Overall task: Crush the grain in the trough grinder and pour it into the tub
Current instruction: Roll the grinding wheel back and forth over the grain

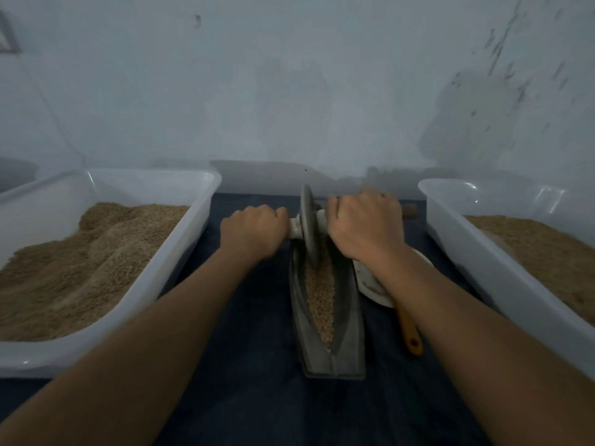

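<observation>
1. Far left: white plastic tub (180, 252), heaped w/ brown grain that's piled higher toward the back.
2. My left hand (254, 231) is clenched round the left end of the axle handle (294, 228).
3. Middle: dark trough grinder (335, 342) on the dark cloth (251, 365), a strip of grain (320, 294) down its channel. Grinding wheel (308, 226) stands upright in it, at the far end.
4. My right hand (365, 226) grips the handle's right end.
5. Just right of the trough: white plate (375, 292) under my wrist, plus an orange-handled tool (410, 333).
6. Far right: second tub (457, 233), also grain inside.
7. Count: 2 tubs, 1 grinder, 1 wheel, 1 plate.
</observation>
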Motion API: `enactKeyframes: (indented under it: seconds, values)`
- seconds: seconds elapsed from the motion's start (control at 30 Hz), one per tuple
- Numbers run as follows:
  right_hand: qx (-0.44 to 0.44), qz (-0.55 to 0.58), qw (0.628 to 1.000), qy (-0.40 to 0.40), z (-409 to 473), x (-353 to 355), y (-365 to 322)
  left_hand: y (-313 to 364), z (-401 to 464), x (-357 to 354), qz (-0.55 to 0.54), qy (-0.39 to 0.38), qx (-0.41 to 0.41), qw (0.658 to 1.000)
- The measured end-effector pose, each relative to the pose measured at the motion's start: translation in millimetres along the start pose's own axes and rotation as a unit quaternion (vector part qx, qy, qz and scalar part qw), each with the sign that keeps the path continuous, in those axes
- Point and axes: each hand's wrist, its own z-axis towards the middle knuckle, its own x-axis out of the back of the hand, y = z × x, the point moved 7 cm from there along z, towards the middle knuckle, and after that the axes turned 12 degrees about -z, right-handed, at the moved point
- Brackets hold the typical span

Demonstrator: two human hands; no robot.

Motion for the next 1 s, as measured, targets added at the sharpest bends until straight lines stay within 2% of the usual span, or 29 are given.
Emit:
enactKeyframes:
  seconds: [0.07,0.17,0.27,0.33,0.4,0.47,0.5,0.57,0.63,0.73,0.83,1.0]
  values:
    - [0.017,0.008,1.0,0.011,-16,1,2,9,-25,12,0.023,0.06,-0.046,0.997]
    - [0.039,0.079,0.996,0.025,-59,3,13,24,-66,28,0.015,0.116,-0.106,0.987]
    - [0.065,0.088,0.991,0.074,-103,16,19,23,-110,49,-0.137,0.182,-0.115,0.967]
    - [0.081,0.091,0.987,0.109,-120,21,21,25,-130,55,-0.157,0.197,-0.118,0.96]
    - [0.082,0.096,0.985,0.119,-120,21,23,27,-128,56,-0.145,0.194,-0.125,0.962]
    - [0.074,0.091,0.989,0.093,-103,13,21,25,-109,54,-0.135,0.168,-0.094,0.972]
    - [0.07,0.09,0.991,0.068,-90,7,20,25,-93,50,-0.101,0.144,-0.072,0.982]
    - [0.053,0.101,0.993,0.011,-59,-9,19,30,-61,35,0.033,0.105,-0.062,0.992]
    - [0.027,0.11,0.993,-0.031,-33,-22,19,31,-31,31,0.089,0.081,-0.042,0.992]
    - [-0.009,0.139,0.989,-0.054,-15,-30,21,26,-3,30,0.062,0.051,-0.005,0.997]
    - [0.009,0.112,0.993,-0.044,-30,-25,22,34,-19,35,0.071,0.077,-0.048,0.993]
    - [0.075,0.076,0.991,0.079,-95,13,16,20,-98,41,-0.097,0.117,-0.065,0.986]
